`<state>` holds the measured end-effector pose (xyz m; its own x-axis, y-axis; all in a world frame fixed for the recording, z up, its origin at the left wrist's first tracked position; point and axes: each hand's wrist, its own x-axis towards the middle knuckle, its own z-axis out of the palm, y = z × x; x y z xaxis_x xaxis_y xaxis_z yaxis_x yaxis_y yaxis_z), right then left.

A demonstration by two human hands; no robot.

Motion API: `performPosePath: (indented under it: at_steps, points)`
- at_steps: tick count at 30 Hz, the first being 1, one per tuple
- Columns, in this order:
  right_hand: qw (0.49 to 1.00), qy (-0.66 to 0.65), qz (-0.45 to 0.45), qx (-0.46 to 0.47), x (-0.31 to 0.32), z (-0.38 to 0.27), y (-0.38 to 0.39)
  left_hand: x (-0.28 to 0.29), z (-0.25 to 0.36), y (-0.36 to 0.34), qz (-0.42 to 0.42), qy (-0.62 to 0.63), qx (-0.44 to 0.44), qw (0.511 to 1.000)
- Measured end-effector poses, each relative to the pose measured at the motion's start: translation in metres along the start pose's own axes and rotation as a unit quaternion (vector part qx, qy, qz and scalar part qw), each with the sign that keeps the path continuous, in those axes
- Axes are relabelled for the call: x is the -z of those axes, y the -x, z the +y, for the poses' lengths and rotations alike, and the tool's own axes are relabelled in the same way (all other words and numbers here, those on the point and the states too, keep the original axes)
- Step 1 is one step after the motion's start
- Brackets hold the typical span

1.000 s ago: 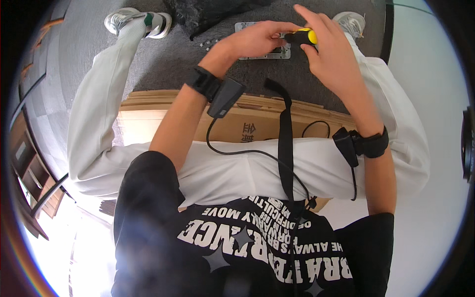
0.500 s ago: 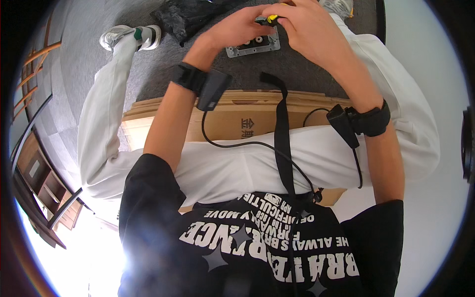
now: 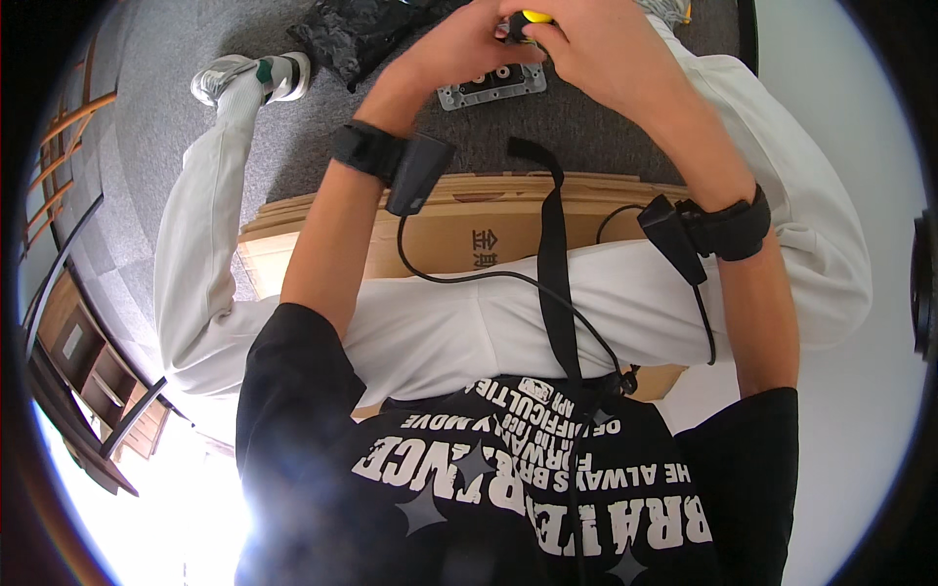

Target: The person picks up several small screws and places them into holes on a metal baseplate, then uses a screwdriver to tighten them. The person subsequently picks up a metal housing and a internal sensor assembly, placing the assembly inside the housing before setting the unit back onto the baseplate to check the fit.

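At the top edge of the view, my right hand (image 3: 611, 59) is closed around a yellow-and-black handled tool (image 3: 536, 17). Its working end is hidden, so its exact kind does not show. My left hand (image 3: 459, 49) reaches in from the other side, fingers bent close to the tool's black part; what they grip is covered. Below and behind the left fingers, a grey rectangular frame (image 3: 493, 93) with a dark inside and round light fittings lies on the carpet. Its far part is hidden by my hands.
Crumpled black plastic (image 3: 342, 39) lies on the grey carpet (image 3: 410, 146) left of the frame. Flattened cardboard (image 3: 391, 239) sits under my legs. A black strap (image 3: 555, 244) and cables from my wrist devices hang across my lap. A white wall (image 3: 840, 117) rises on the right.
Both hands have shifted slightly up and left in the picture, as has the frame. The tool's yellow end is turned a little differently, and the left fingers cover more of the frame.
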<state>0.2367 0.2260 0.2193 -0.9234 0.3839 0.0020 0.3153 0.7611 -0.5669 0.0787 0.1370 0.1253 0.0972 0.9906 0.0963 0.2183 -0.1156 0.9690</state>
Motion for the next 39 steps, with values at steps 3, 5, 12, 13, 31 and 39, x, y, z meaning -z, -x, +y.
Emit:
performPosePath:
  at_steps: [3, 5, 12, 13, 31, 39]
  points:
    - [0.997, -0.019, 0.003, 0.081, 0.003, 0.007, 0.003, 0.008, -0.003, 0.008, -0.05, 0.159, 0.084, 0.982]
    - [0.995, -0.05, -0.006, 0.092, 0.003, 0.01, 0.001, 0.013, 0.001, 0.008, -0.082, 0.166, 0.109, 0.977]
    - [0.989, 0.016, 0.009, -0.149, 0.006, -0.026, -0.011, 0.007, -0.011, 0.001, 0.043, -0.205, -0.066, 0.976]
    - [0.98, 0.052, -0.029, -0.189, 0.004, -0.024, -0.012, 0.005, -0.009, 0.0, 0.042, -0.204, -0.068, 0.976]
    - [0.991, 0.09, 0.031, -0.093, -0.009, 0.004, -0.001, 0.0, 0.012, -0.002, -0.032, -0.29, 0.063, 0.954]
    - [0.997, -0.018, 0.046, 0.067, 0.003, 0.007, 0.0, 0.007, 0.009, 0.005, -0.003, 0.148, 0.077, 0.986]
